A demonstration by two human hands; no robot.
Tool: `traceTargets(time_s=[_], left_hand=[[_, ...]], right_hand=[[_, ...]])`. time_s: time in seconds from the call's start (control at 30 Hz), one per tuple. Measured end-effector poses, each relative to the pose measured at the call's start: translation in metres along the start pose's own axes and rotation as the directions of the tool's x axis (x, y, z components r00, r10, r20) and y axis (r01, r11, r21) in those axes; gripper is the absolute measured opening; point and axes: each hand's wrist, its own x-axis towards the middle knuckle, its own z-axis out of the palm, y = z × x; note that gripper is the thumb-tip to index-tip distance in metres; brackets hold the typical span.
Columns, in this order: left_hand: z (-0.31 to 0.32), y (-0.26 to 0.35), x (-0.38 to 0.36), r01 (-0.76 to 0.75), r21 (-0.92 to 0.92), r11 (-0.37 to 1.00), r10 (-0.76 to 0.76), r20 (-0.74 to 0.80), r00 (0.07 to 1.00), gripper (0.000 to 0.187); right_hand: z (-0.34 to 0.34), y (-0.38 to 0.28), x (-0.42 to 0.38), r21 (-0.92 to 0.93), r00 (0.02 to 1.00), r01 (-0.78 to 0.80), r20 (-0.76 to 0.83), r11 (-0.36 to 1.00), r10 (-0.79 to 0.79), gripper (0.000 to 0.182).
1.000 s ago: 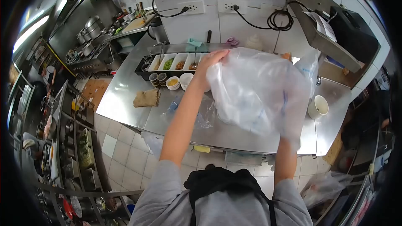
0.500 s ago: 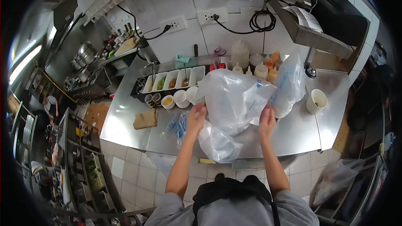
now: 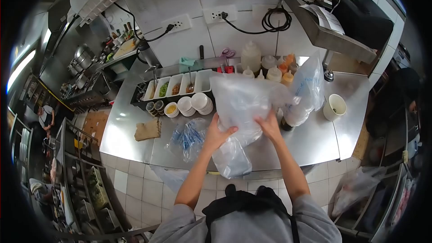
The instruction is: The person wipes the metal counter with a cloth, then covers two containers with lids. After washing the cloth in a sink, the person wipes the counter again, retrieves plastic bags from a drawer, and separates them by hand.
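A large translucent plastic bag (image 3: 243, 94) stands puffed over the steel counter in front of me, its lower part hanging by the counter's near edge. My left hand (image 3: 218, 135) grips its left side, thumb stretched across the front and the other fingers partly hidden. On the opposite side my right hand (image 3: 269, 126) holds the plastic, thumb pressed on the front. Just beyond the right hand stands a second filled plastic bag (image 3: 306, 92) with blue print. Left of my left hand lies a crumpled clear bag with blue print (image 3: 189, 139).
White trays of toppings (image 3: 176, 84) line the back left, with stacked white cups (image 3: 201, 102) before them. Squeeze bottles (image 3: 250, 56) stand behind the bags. A paper cup (image 3: 335, 107) is at right, and a brown cloth-like piece (image 3: 147, 130) at left.
Both hands have come closer together, the right one moving left along the bag. The bag's upper part has shifted and looks blurred. The whole view has moved slightly.
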Motion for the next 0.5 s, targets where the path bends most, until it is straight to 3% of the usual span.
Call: traceTargets(time_s=[0.07, 0.1, 0.17, 0.2, 0.27, 0.37, 0.4, 0.43, 0.5], left_hand=[[-0.002, -0.008, 0.0, -0.034, 0.018, 0.999, 0.034, 0.03, 0.999, 0.082], [-0.002, -0.015, -0.004, -0.002, 0.031, 1.0, 0.001, 0.04, 0.999, 0.083], [-0.001, -0.029, -0.006, 0.043, 0.037, 0.998, -0.044, 0.041, 0.998, 0.084], [-0.004, -0.033, -0.007, 0.091, 0.034, 0.995, -0.092, 0.047, 0.995, 0.084], [-0.009, -0.04, -0.021, 0.153, 0.036, 0.988, -0.155, 0.056, 0.986, 0.085], [-0.026, -0.015, -0.045, 0.116, 0.112, 0.987, -0.116, -0.007, 0.993, 0.082], [-0.032, -0.007, -0.049, 0.058, 0.05, 0.997, -0.055, -0.071, 0.996, 0.081], [-0.035, 0.003, -0.054, -0.001, -0.013, 1.0, -0.001, -0.14, 0.99, 0.08], [-0.039, 0.037, -0.062, -0.053, -0.054, 0.997, 0.048, -0.082, 0.996, 0.079]], right_hand=[[0.013, 0.011, 0.003, 0.032, 0.935, -0.326, 0.158, 0.945, 0.317, 0.072], [0.015, 0.02, -0.001, 0.037, 0.936, -0.324, 0.158, 0.945, 0.315, 0.072], [0.01, 0.038, -0.016, -0.083, 0.987, -0.038, 0.152, 0.996, 0.05, 0.073], [0.007, 0.043, -0.029, -0.081, 0.986, -0.058, 0.154, 0.995, 0.07, 0.073], [0.0, 0.051, -0.052, -0.573, 0.995, -0.046, 0.044, 0.818, 0.087, 0.067], [-0.021, 0.05, -0.088, -0.628, 0.999, 0.0, -0.027, 0.778, -0.022, 0.059], [-0.023, 0.032, -0.094, -0.529, 0.987, -0.151, -0.123, 0.835, 0.1, 0.053], [-0.022, 0.006, -0.091, -0.527, 0.987, -0.152, -0.122, 0.836, 0.103, 0.053], [-0.009, -0.058, -0.09, -0.205, 0.992, -0.081, 0.083, 0.975, 0.1, 0.05]])
